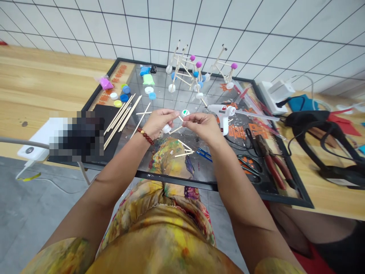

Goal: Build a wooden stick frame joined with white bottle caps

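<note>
My left hand (159,122), with a beaded bracelet at the wrist, and my right hand (202,125) meet over the glass-topped table. A short piece of wooden stick (180,118) is pinched between the fingertips of both. Under my left fingers is a white bottle cap (167,128); whether they hold it is unclear. A white cap with a green mark (185,113) lies just beyond my fingertips. Short wooden sticks (185,149) joined at one end lie below my hands. A white glue gun (222,111) rests beyond my right hand.
Stick frames with cap wheels (185,72) stand at the back. Long wooden sticks (121,118) lie left, near coloured caps (124,98). Blue tweezers (204,154), scissors (251,166) and red-handled pliers (274,163) lie right. A black headset-like strap (310,148) and power strip (270,97) are farther right.
</note>
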Demonstrator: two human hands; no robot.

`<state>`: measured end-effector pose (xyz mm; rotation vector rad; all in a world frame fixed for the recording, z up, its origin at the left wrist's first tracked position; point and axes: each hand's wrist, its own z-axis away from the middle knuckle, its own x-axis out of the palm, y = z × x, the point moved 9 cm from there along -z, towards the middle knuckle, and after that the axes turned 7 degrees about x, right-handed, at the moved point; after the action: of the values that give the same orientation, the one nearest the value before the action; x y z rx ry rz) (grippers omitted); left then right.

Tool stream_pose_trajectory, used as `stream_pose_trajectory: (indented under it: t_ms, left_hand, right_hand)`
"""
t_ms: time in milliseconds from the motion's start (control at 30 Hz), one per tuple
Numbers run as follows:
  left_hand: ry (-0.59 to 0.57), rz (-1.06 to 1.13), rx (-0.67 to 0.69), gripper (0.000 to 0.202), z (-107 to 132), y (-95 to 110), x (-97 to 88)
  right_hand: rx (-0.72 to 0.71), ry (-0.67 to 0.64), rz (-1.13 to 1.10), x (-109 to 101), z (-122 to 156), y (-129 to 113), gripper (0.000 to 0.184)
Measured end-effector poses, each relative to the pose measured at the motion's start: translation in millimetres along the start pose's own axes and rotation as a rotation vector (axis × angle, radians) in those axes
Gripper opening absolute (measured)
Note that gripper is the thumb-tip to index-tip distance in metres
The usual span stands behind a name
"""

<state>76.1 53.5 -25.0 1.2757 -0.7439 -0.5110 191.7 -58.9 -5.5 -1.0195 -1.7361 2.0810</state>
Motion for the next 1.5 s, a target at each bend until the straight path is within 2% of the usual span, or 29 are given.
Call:
stream_pose_trajectory:
  t_ms: [133, 233, 333, 567, 700, 833, 1067, 1233, 1500]
  left_hand:
    - [0.045, 0.048, 0.005, 0.019, 0, 3, -4.3]
    - [0.051, 0.133, 0.003, 0.020, 0, 4, -4.1]
    - [0.050, 0.168, -0.006, 0.017, 0, 3, -3.4]
    - [0.058, 0.149, 0.007, 0.018, -1, 3, -3.1]
    - [0.019, 0.128, -0.001, 0.014, 0, 3, 0.0]
    - [0.002, 0.096, -0.003, 0.013, 0, 2, 0.3]
    - [0.103, 0.133, 0.011, 0.015, 1, 4, -7.7]
    - [0.085, 0.105, -0.003, 0.011, 2, 7, -7.5]
    - [0.049, 0.122, 0.018, 0.010, -2, 5, -6.2]
  right_hand:
    - [-0.032, -0.011, -0.047, -3, 0, -2, 0.023]
    - [0.001, -0.105, -0.090, 1, -1, 2, 0.032]
    - [0.014, -0.188, -0.119, 9, 2, 3, 0.032]
    - [0.018, -0.117, -0.134, 10, 2, 4, 0.022]
    - [0.026, -0.102, -0.143, 10, 1, 6, 0.017]
    - [0.038, -0.114, -0.159, 12, 1, 6, 0.020]
    - [0.050, -0.149, -0.202, 18, 0, 8, 0.028]
    - [0.049, -0.132, -0.241, 17, -1, 10, 0.030]
    - [-0.016, -0.078, -0.164, 10, -3, 8, 0.032]
